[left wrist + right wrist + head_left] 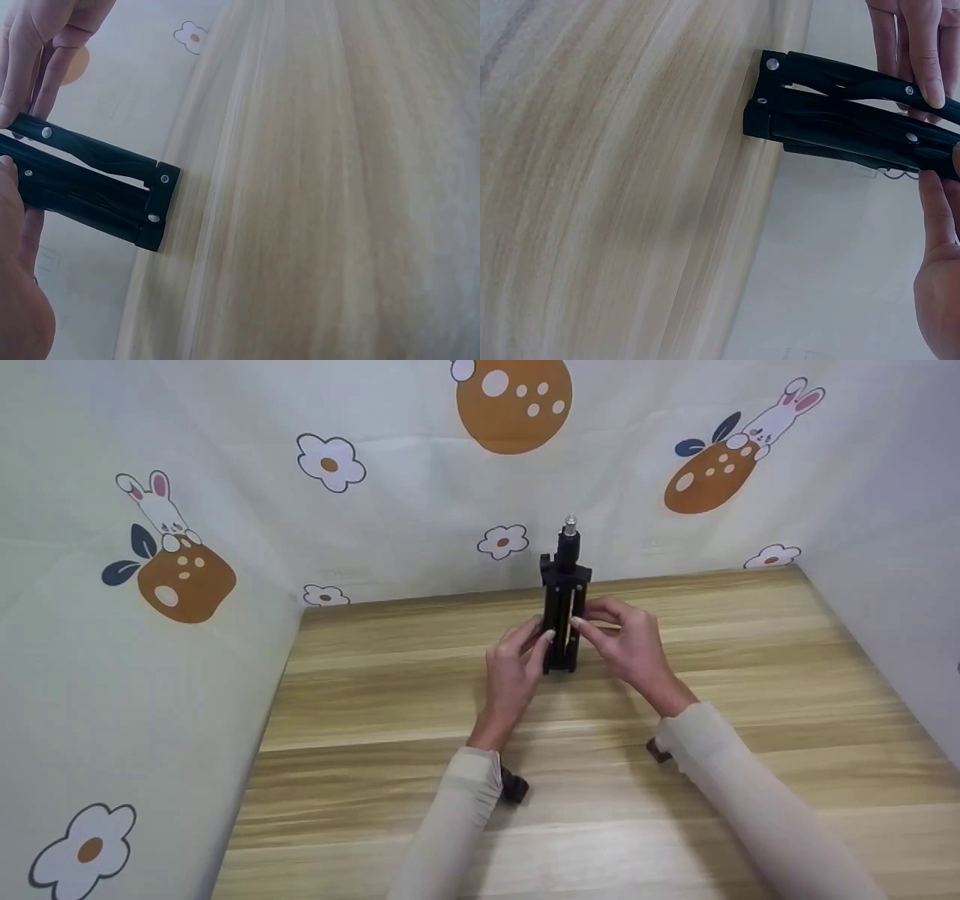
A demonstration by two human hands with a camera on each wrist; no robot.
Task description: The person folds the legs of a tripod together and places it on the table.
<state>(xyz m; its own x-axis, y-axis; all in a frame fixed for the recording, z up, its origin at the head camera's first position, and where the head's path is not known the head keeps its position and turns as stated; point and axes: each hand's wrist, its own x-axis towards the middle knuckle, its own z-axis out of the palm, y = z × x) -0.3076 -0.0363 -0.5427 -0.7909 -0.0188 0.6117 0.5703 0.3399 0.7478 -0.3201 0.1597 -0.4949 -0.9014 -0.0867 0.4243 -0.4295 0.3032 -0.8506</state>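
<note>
A black folded light stand (pixel 564 577) with a silver spigot (pixel 571 525) on top stands upright on the table (pixel 420 697). On its left side my left hand (pixel 511 667) pinches a leg between thumb and fingers. From the right, my right hand (pixel 634 649) pinches another leg the same way. Low on the stand, both wrist views show riveted black legs (pixel 90 184) folded nearly parallel, with a narrow slit between two of them. The foot end (pixel 759 97) meets the wood surface. Some fingers of each hand are hidden behind the stand.
A pale cloth wall (pixel 405 525) printed with rabbits, oranges and flowers rises close behind the stand, with more on both sides. Small black wrist devices (pixel 514 786) are strapped under the sleeves (pixel 457 810).
</note>
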